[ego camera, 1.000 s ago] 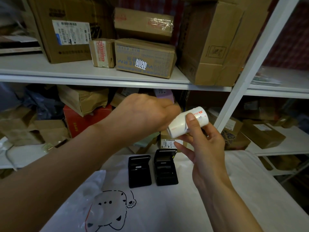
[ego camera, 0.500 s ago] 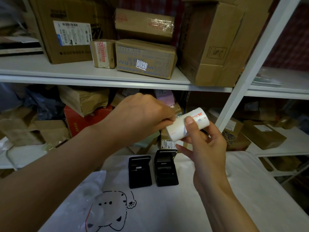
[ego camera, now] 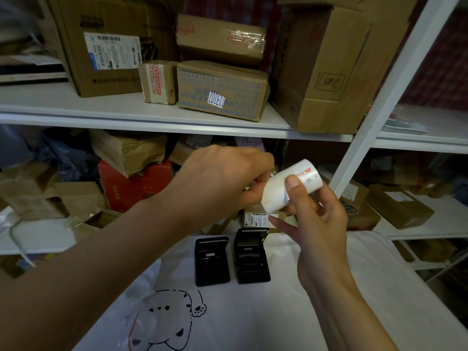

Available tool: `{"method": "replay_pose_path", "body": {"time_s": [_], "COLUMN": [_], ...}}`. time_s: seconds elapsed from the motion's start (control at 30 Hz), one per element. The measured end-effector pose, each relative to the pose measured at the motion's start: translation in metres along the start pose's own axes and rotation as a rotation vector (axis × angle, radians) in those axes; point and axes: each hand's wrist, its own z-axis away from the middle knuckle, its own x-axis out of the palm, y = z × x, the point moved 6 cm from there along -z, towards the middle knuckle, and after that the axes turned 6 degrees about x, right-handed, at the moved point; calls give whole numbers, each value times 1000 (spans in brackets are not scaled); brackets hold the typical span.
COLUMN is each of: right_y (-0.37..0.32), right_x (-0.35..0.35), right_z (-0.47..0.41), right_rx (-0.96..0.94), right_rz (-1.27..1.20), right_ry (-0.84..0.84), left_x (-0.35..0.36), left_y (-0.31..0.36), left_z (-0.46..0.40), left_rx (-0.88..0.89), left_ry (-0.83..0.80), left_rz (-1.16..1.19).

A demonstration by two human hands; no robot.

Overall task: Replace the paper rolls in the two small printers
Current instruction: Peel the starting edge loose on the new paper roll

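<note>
The paper roll (ego camera: 291, 188) is held in the air above the far edge of the white cloth (ego camera: 316, 287), in front of the shelf (ego camera: 152, 120). It is tilted, with its printed end up and to the right. Compared with the frame one second earlier, the roll sits at nearly the same place and tilt; the left hand has shifted slightly along the lower-left end of the roll, and the right thumb has stayed on the side of the roll.

The right hand (ego camera: 319, 224) grips the roll from below, thumb pressed on its near side and fingers curled behind it. The left hand (ego camera: 222, 181) reaches in from the left, back of the hand up, and its fingertips pinch the lower-left end of the roll; what they pinch there cannot be resolved.

Two black printers (ego camera: 231, 259) lie side by side on the cloth, directly below the hands and well apart from them, both with lids open. Bare cloth extends to the right of the printers and toward the near edge. A clear plastic bag (ego camera: 141, 312) lies on the cloth at lower left, over a cartoon print. Cardboard boxes (ego camera: 222, 89) fill the shelf behind.
</note>
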Motion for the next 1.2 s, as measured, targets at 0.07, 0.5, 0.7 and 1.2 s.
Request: {"method": "replay_pose_path", "body": {"time_s": [0.07, 0.5, 0.7, 1.2], "right_y": [0, -4, 3, -1], "right_x": [0, 1, 3, 4], "right_z": [0, 3, 5, 4], "right_rx": [-2, -66, -89, -192], "right_rz": [-15, -21, -18, 70], "right_ry": [-13, -39, -10, -3], "left_x": [0, -3, 3, 14], "left_y": [-2, -8, -10, -14], "left_z": [0, -3, -1, 2], "left_rx": [-17, -77, -158, -240], "left_ry": [12, -23, -92, -37], "left_rz": [42, 191, 297, 371]}}
